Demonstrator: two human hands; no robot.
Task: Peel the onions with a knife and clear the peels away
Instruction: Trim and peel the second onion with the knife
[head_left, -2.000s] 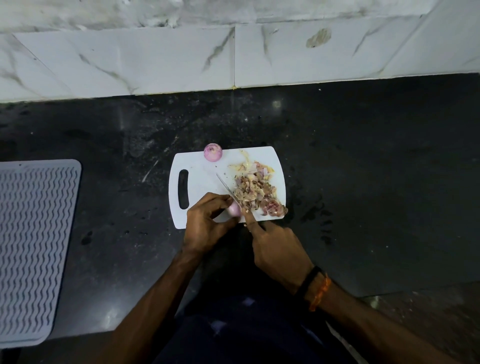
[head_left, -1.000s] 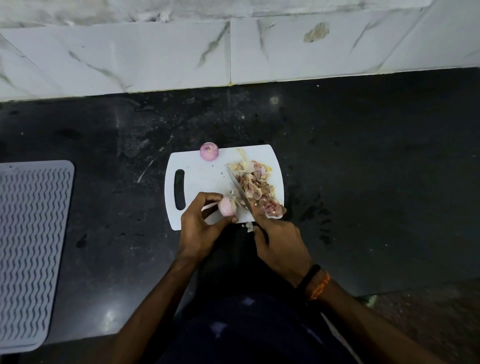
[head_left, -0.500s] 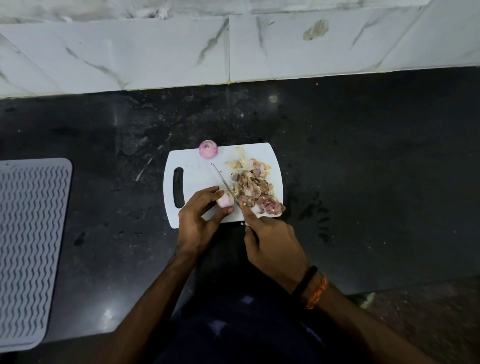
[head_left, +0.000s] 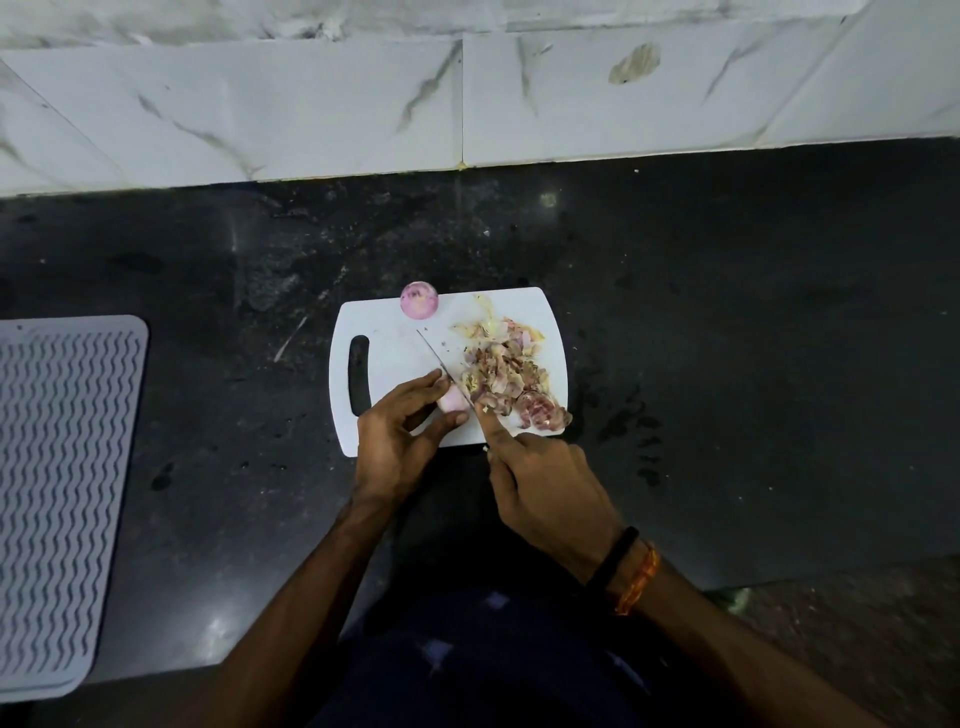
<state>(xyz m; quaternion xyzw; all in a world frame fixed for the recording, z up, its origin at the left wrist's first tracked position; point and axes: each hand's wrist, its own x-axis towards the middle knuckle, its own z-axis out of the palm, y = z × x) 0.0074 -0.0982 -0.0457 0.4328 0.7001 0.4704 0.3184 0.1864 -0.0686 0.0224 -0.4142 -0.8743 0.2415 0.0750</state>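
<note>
While the left hand (head_left: 400, 436) pinches a small onion (head_left: 451, 400) at the cutting board's (head_left: 384, 332) near edge, the right hand (head_left: 545, 491) grips the knife (head_left: 441, 364) against it. One peeled onion (head_left: 418, 299) sits at the far edge; the peels (head_left: 506, 371) remain heaped, uncleared.

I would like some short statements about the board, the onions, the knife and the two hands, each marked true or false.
1. The left hand holds a small onion on the cutting board. True.
2. The right hand is idle on the counter. False: it grips the knife, whose blade lies against the held onion.
3. The peels are piled on the board's right part. True.
4. The peeled onion lies on the grey mat. False: it sits at the board's far edge.
</note>
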